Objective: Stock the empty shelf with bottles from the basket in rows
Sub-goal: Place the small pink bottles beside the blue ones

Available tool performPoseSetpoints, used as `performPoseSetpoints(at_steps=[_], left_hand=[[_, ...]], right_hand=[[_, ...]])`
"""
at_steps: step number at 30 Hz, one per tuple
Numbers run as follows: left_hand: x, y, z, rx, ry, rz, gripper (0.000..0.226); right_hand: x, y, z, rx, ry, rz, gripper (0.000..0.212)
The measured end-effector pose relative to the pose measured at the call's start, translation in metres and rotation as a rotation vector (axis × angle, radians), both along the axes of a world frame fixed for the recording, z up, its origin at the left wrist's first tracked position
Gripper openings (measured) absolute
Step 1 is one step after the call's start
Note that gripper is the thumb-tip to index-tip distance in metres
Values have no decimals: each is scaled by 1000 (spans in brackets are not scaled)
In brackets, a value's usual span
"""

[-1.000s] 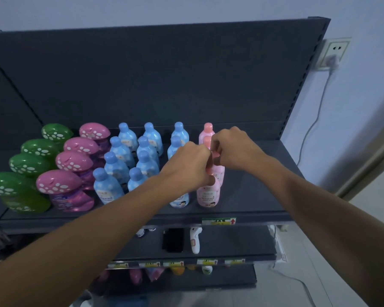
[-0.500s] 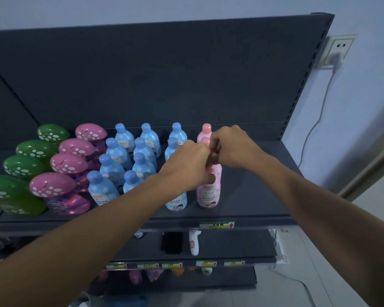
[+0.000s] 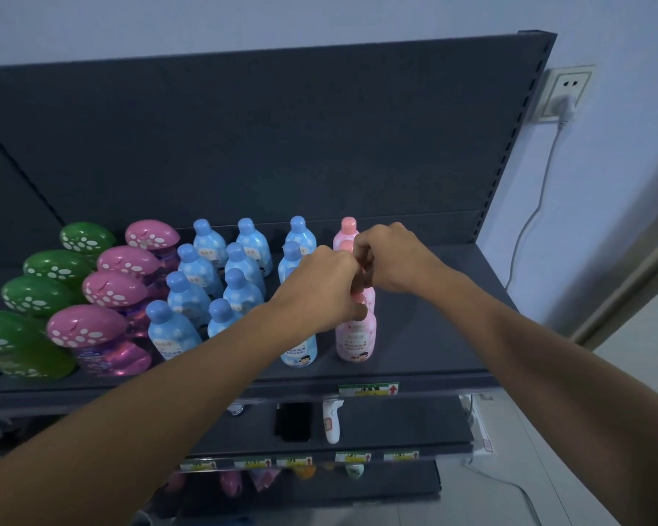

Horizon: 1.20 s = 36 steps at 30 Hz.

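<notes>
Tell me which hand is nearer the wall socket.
Right. The right hand is at the pink bottles, on the side toward the wall socket; the left hand is farther left.

I'm looking at a small shop: dark metal shelving [image 3: 415, 336] is carrying rows of bottles [image 3: 190, 298], with price tags [image 3: 369, 389] clipped along the shelf edges.

White-spotted green bottles [image 3: 35, 298], white-spotted pink bottles [image 3: 103, 328], pale blue bottles [image 3: 206, 282] and pink bottles [image 3: 356, 337] line a dark grey shelf [image 3: 434, 336].
</notes>
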<state>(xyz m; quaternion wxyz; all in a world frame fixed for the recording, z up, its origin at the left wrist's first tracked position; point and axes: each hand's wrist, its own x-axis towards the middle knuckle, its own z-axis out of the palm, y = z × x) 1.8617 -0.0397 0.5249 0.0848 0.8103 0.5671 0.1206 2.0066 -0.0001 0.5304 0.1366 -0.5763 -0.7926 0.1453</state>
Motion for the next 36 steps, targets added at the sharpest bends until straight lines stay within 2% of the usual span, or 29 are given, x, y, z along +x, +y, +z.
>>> performPoseSetpoints(at_steps=[6, 13, 20, 26, 31, 36], left_hand=[[-4, 2, -7, -20, -32, -15, 20], [-16, -2, 4, 14, -50, -15, 39], [-67, -6, 29, 104, -43, 41, 24], [-130, -24, 39, 159, -48, 48, 19], [-199, -46, 37, 130, -65, 50, 18], [-280, -78, 31, 107, -66, 28, 15]], right_hand=[[0, 0, -1, -10, 7, -10, 18], [-4, -4, 5, 14, -37, -23, 21], [-35, -14, 24, 112, -112, -52, 25], [-90, -36, 33, 156, -161, -53, 16], [-157, -63, 34, 197, -222, -73, 12], [-240, -99, 25, 199, -197, -78, 15]])
